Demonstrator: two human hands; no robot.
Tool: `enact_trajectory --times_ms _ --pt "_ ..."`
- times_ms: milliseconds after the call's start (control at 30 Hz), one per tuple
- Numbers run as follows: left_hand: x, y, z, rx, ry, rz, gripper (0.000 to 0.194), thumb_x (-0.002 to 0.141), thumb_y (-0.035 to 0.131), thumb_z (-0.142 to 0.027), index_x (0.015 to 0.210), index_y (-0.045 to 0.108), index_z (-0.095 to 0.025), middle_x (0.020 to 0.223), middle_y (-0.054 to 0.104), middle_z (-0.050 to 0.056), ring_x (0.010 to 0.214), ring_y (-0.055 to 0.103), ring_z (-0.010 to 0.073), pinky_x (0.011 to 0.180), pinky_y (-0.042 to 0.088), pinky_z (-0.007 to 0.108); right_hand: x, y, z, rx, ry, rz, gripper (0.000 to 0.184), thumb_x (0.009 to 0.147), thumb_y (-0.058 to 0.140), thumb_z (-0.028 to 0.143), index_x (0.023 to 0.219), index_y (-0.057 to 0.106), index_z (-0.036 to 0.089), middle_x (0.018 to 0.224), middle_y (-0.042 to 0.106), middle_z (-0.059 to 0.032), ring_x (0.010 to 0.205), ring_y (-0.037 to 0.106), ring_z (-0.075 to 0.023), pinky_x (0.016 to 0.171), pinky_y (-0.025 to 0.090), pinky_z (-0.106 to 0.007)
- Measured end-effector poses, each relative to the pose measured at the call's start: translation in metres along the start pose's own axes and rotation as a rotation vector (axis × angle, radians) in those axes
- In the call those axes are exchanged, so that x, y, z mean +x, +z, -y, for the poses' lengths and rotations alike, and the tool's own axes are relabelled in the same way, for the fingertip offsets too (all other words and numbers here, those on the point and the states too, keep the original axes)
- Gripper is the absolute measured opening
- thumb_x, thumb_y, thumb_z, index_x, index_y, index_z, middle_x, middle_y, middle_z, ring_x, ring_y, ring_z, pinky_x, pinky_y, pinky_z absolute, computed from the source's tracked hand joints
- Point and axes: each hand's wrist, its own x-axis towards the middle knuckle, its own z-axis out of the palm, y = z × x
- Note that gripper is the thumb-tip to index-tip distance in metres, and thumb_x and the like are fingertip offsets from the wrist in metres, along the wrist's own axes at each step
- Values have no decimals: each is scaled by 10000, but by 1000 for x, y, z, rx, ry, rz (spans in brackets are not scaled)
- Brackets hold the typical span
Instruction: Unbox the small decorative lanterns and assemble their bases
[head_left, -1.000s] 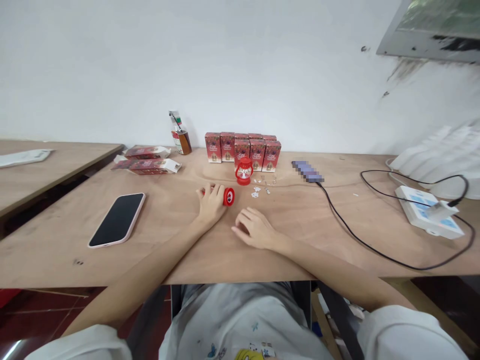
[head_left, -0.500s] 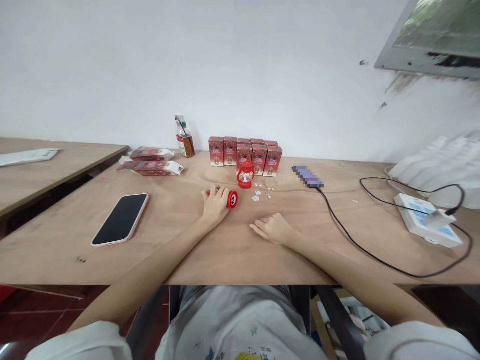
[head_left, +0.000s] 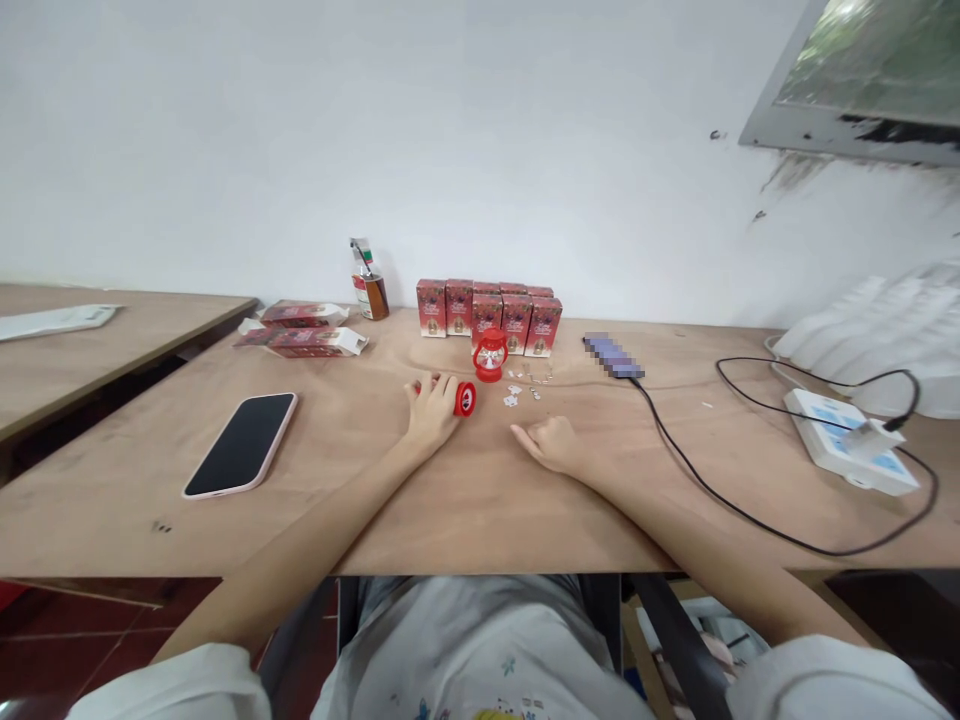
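My left hand [head_left: 433,412] is wrapped over a small red lantern [head_left: 465,399] lying on its side on the wooden table. Its round base faces right; the rest is mostly under my fingers. My right hand [head_left: 553,444] is a loose fist just above or on the table, thumb side pointing left. Whatever its curled fingers hold, if anything, is hidden. Another red lantern [head_left: 490,356] with a clear middle stands upright behind. Small white pieces [head_left: 511,396] and tiny metal-looking bits [head_left: 535,393] lie between the lanterns and my right hand.
Several red printed boxes [head_left: 516,322] stand near the wall. Opened boxes [head_left: 307,342] and a bottle of brown liquid [head_left: 370,294] are at back left. A phone [head_left: 241,446] lies left. Another phone [head_left: 613,356] has a black cable running to a power strip [head_left: 852,440].
My right hand has shifted slightly right and away from me, its fingers more curled in. My left hand stays on the lying lantern. The view has tilted a little.
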Motion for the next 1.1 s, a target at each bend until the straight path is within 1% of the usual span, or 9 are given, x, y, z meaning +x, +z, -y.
enact_trajectory --times_ms 200,367,433,533,600,667,800,933,1100 --pt "0 1 1 3 10 -12 245 765 482 -144 997 558 -162 1066 629 160 1039 474 358 813 325 509 34 6 -34 -87 340 -141 519 917 364 453 578 638 171 482 575 -97 552 585 -193 555 332 -275" --pt "0 1 1 -3 13 -14 263 749 486 -129 997 570 -161 1044 634 160 1026 478 354 811 330 510 44 1 -36 66 389 -357 399 914 355 412 692 599 188 644 607 -97 720 600 -222 685 412 -326" --pt "-1 1 1 6 21 -33 262 756 484 -123 997 578 -166 1039 637 159 1026 482 352 814 330 506 42 2 -27 210 352 -472 364 916 331 406 738 573 200 773 624 -94 813 592 -215 763 429 -341" --pt "-2 1 0 21 50 -103 260 800 447 -108 1006 590 -178 1047 648 147 1026 500 335 822 324 492 42 12 3 677 388 -591 284 891 368 430 881 550 212 918 626 -70 858 599 -181 828 456 -350" --pt "-3 1 -1 17 79 -157 272 843 408 -107 1020 596 -191 1077 654 130 1035 517 317 831 316 482 46 22 28 1084 495 -555 257 861 414 435 923 529 214 968 629 -68 852 618 -165 827 484 -348" --pt "-4 -1 -3 12 121 -195 273 877 391 -127 1030 603 -206 1110 656 114 1056 532 302 837 305 472 51 31 52 1427 601 -433 230 841 444 412 912 526 209 995 632 -83 876 626 -165 827 500 -343" --pt "-5 -4 -6 14 243 -169 279 906 385 -169 1037 619 -249 1155 655 90 1081 561 276 819 299 450 57 31 82 1923 866 -174 242 899 370 376 840 538 212 905 651 -71 832 639 -159 819 520 -339" --pt "-5 -3 -6 -29 385 -62 312 913 379 -171 1040 623 -320 1190 647 44 1067 595 228 802 313 413 57 18 91 2115 1029 -141 309 943 307 367 860 568 224 867 668 -44 812 640 -153 781 542 -332" --pt "-4 1 0 -25 543 -152 366 883 435 -130 1103 599 -372 1171 659 -1 1058 617 175 893 324 366 55 7 89 2109 1079 -114 323 963 270 295 918 576 200 845 666 -22 756 634 -120 744 556 -285"
